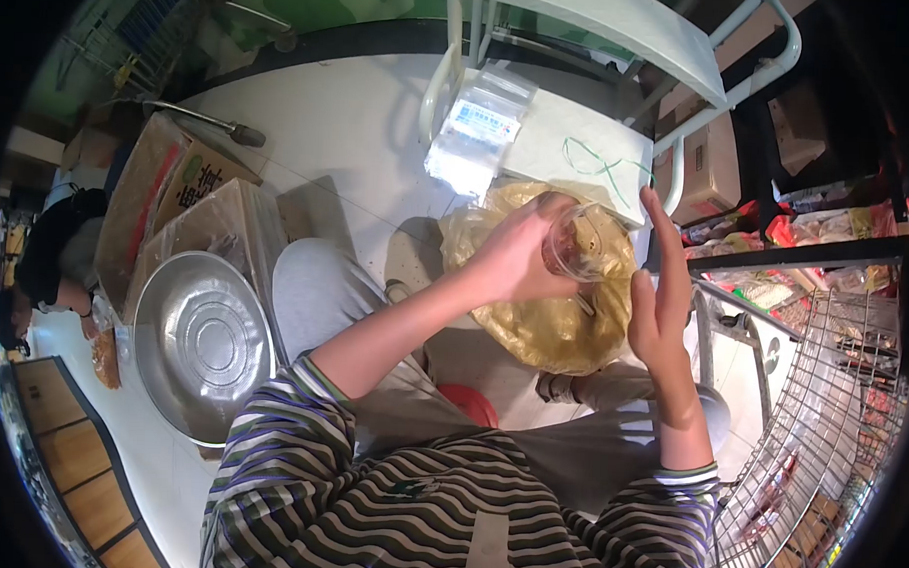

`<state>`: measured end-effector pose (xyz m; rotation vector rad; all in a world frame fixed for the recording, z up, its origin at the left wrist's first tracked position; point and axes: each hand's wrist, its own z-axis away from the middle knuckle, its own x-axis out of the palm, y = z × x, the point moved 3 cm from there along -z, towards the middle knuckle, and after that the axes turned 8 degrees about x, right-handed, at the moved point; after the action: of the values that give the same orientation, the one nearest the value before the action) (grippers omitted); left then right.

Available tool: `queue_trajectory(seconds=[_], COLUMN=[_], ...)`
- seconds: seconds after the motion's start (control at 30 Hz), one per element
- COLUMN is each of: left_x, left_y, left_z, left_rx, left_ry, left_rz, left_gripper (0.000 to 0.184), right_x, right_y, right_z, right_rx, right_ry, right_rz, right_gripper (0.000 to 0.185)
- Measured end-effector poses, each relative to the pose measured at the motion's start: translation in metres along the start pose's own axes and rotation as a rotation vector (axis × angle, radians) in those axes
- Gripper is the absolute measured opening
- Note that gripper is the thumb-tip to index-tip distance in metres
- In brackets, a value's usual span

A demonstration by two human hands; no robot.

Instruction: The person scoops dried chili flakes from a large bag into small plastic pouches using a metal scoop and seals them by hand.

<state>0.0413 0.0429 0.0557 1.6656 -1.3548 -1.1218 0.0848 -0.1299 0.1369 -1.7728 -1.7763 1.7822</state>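
My left hand [521, 254] is wrapped round a clear plastic cup [579, 240], holding it tilted over a yellow plastic bag [543, 337]. Something reddish-brown shows through the cup's side; I cannot make out what it is. To the right of the cup, my right hand [662, 306] is raised with its fingers stretched out and nothing in it. The yellow bag lies bunched in front of me between my knees, and its contents are mostly hidden by my left hand and the cup.
A pack of clear plastic bags [485, 125] and a green string [601, 167] lie on the white step-like stand [539, 152] ahead. At left are a large metal bowl [163, 324] and cardboard boxes [203, 180]. A wire rack [810, 427] stands at right. Another person [60, 250] is at far left.
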Motion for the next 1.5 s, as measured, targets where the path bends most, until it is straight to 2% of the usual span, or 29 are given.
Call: queue_trajectory(seconds=[0.03, 0.07, 0.13, 0.17, 0.2, 0.23, 0.27, 0.3, 0.33, 0.37, 0.43, 0.47, 0.5, 0.57, 0.63, 0.7, 0.77, 0.83, 0.87, 0.93, 1.0, 1.1, 1.17, 1.23, 1.33, 1.4, 1.43, 1.47, 1.5], left_x=[-0.005, -0.006, -0.015, -0.021, -0.024, -0.029, -0.035, -0.041, -0.048, -0.05, -0.052, -0.055, -0.057, -0.06, -0.062, -0.061, -0.062, -0.058, -0.056, -0.052, -0.05, -0.051, -0.051, -0.051, -0.05, -0.046, -0.046, -0.047, -0.046], left_y=[0.005, 0.001, 0.002, 0.002, -0.003, -0.003, -0.001, 0.002, 0.012, 0.011, 0.009, 0.011, 0.011, 0.012, 0.018, 0.018, 0.02, 0.014, 0.011, 0.005, 0.002, 0.005, 0.004, 0.002, 0.0, 0.001, 0.003, 0.005, 0.006], left_z=[-0.003, -0.005, -0.01, -0.012, -0.016, -0.018, -0.021, -0.023, -0.025, -0.025, -0.026, -0.025, -0.023, -0.02, -0.017, -0.019, -0.021, -0.024, -0.025, -0.03, -0.031, -0.029, -0.03, -0.03, -0.028, -0.028, -0.026, -0.025, -0.026], left_rx=[0.084, 0.061, 0.061, 0.057, 0.08, 0.083, 0.075, 0.066, 0.035, 0.118, 0.062, 0.071, 0.08, 0.2, 0.239, 0.152, 0.091, 0.12, 0.125, 0.126, 0.139, 0.129, 0.101, 0.083, 0.078, 0.153, 0.152, 0.124, 0.097], left_ry=[0.004, 0.056, 0.082, 0.088, 0.128, 0.148, 0.16, 0.175, 0.193, 0.25, 0.249, 0.232, 0.214, 0.266, 0.347, 0.343, 0.294, 0.326, 0.337, 0.331, 0.343, 0.354, 0.286, 0.263, 0.255, 0.332, 0.328, 0.286, 0.244], left_rz=[-0.364, -0.33, -0.304, -0.275, -0.233, -0.238, -0.244, -0.252, -0.247, -0.273, -0.096, -0.082, -0.073, -0.003, 0.02, -0.073, -0.146, -0.182, -0.176, -0.162, -0.186, -0.207, -0.21, -0.173, -0.184, -0.239, -0.235, -0.198, -0.164], left_gripper=[0.084, 0.079, 0.076, 0.073, 0.074, 0.074, 0.074, 0.075, 0.072, 0.069, 0.066, 0.065, 0.065, 0.066, 0.061, 0.064, 0.065, 0.063, 0.063, 0.064, 0.063, 0.063, 0.068, 0.069, 0.069, 0.07, 0.07, 0.071, 0.072], right_x=[-0.002, -0.001, 0.008, 0.019, 0.031, 0.042, 0.062, 0.078, 0.091, 0.104, 0.128, 0.134, 0.141, 0.151, 0.165, 0.169, 0.168, 0.171, 0.169, 0.163, 0.167, 0.172, 0.172, 0.174, 0.176, 0.179, 0.181, 0.191, 0.198], right_y=[0.013, 0.021, 0.052, 0.084, 0.109, 0.121, 0.164, 0.192, 0.22, 0.245, 0.297, 0.306, 0.298, 0.269, 0.316, 0.301, 0.295, 0.296, 0.292, 0.252, 0.251, 0.267, 0.29, 0.285, 0.262, 0.232, 0.25, 0.283, 0.304], right_z=[-0.001, -0.003, -0.001, 0.012, 0.023, 0.03, 0.049, 0.063, 0.079, 0.09, 0.109, 0.118, 0.117, 0.106, 0.121, 0.113, 0.105, 0.092, 0.087, 0.068, 0.062, 0.056, 0.064, 0.065, 0.063, 0.052, 0.053, 0.054, 0.058], right_rx=[0.058, 0.131, 0.302, 0.29, 0.49, 0.494, 0.492, 0.405, 0.318, 0.206, 0.403, 0.507, 0.609, 0.687, 0.662, 0.632, 0.6, 0.64, 0.531, 0.594, 0.559, 0.592, 0.581, 0.633, 0.617, 0.428, 0.434, 0.229, 0.152], right_ry=[0.004, -0.01, -0.188, -0.243, -0.384, -0.512, -0.616, -0.633, -0.609, -0.524, -0.654, -0.598, -0.539, -0.652, -0.652, -0.604, -0.612, -0.628, -0.581, -0.554, -0.568, -0.622, -0.566, -0.594, -0.469, -0.381, -0.379, -0.479, -0.468], right_rz=[0.001, 0.047, 0.201, 0.298, 0.327, 0.271, 0.217, 0.359, 0.333, 0.411, 0.608, 0.661, 0.708, 0.766, 0.922, 0.908, 0.808, 0.729, 0.668, 0.702, 0.618, 0.616, 0.738, 0.702, 0.724, 0.57, 0.571, 0.639, 0.625], right_gripper=[0.051, 0.043, 0.036, 0.036, 0.033, 0.028, 0.023, 0.021, 0.022, 0.023, 0.025, 0.029, 0.033, 0.049, 0.063, 0.064, 0.06, 0.061, 0.064, 0.062, 0.056, 0.044, 0.04, 0.041, 0.036, 0.04, 0.04, 0.041, 0.041])
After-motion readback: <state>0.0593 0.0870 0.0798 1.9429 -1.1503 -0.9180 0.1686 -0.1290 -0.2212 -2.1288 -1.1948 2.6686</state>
